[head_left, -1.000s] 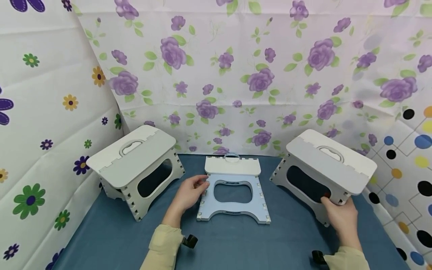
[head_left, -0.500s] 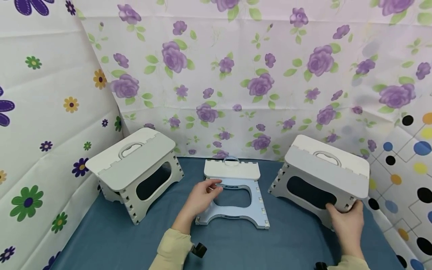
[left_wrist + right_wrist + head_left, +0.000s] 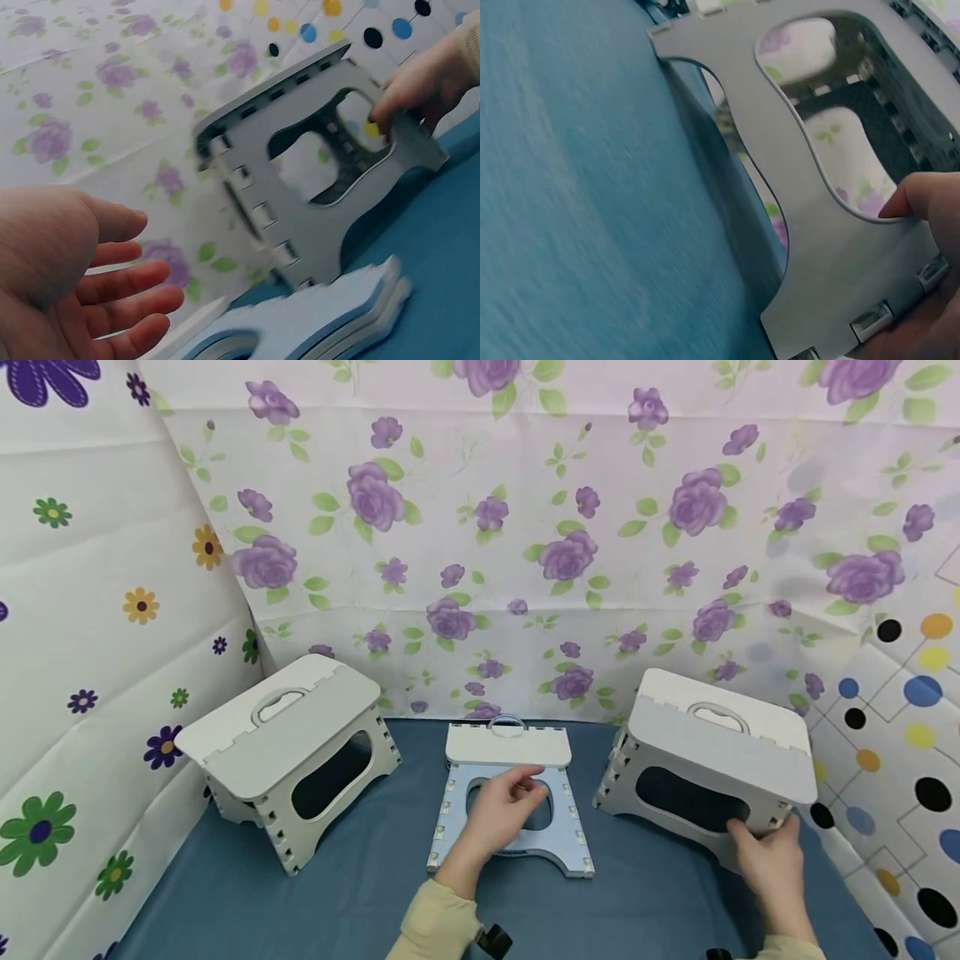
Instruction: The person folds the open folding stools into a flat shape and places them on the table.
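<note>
At the right, an unfolded grey-and-white folding step stool (image 3: 712, 739) stands on the cloth. My right hand (image 3: 772, 860) grips the near corner of its side panel, the thumb (image 3: 915, 196) hooked over the edge of the oval opening and the other fingers round the hinged end. A second folding stool (image 3: 508, 747), white and light blue, lies folded flat in the middle, its carry handle toward the back. Over it, my left hand (image 3: 501, 810) hovers with loosely bent fingers and holds nothing; in the left wrist view its palm (image 3: 52, 262) faces the right stool.
Another unfolded stool (image 3: 307, 718) stands at the left, angled toward the middle. Blue cloth (image 3: 330, 910) covers the table. Flowered fabric (image 3: 420, 635) hangs behind, with patterned sheets at both sides.
My left hand has moved right, from the folded stool's left edge to over its middle. The right stool has turned a little, with my right hand still holding its corner.
</note>
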`<state>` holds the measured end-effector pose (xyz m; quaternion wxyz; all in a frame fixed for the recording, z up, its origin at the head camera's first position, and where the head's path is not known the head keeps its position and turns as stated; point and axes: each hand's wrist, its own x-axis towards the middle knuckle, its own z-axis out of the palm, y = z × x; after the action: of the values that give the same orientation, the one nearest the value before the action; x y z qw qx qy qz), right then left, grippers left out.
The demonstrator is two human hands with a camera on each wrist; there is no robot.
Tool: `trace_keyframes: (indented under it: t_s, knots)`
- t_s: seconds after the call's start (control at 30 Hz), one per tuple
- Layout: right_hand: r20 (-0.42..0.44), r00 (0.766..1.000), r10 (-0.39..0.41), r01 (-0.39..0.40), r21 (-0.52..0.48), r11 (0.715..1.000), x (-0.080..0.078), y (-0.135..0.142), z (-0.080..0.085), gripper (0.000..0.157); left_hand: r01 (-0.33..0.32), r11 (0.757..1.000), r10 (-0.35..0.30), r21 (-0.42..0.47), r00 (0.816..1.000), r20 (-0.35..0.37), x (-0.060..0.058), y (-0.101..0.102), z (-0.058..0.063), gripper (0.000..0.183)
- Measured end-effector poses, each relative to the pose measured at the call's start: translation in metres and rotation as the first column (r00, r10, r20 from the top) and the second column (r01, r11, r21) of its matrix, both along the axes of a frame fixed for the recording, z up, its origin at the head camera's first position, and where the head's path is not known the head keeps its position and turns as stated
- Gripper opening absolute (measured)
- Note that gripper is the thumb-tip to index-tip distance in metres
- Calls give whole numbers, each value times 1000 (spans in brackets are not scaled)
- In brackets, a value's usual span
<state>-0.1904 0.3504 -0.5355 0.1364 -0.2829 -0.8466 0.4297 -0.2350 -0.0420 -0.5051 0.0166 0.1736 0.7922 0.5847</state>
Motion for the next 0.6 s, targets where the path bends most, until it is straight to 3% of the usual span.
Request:
trace_keyframes:
  t_s: [0.17, 0.33, 0.6]
  knots:
    - [-6, 999, 41, -41, -46, 998, 2, 9, -1, 86, -15, 999, 15, 49, 1000, 18, 6, 32, -6, 39]
    - [20, 993, 114, -113, -63, 992, 4, 19, 0, 81, 14, 998, -17, 63, 999, 50, 14, 64, -17, 51]
    - [17, 970, 241, -240, -53, 969, 5, 32, 2, 73, 15, 1000, -15, 22, 999, 40, 20, 103, -31, 72]
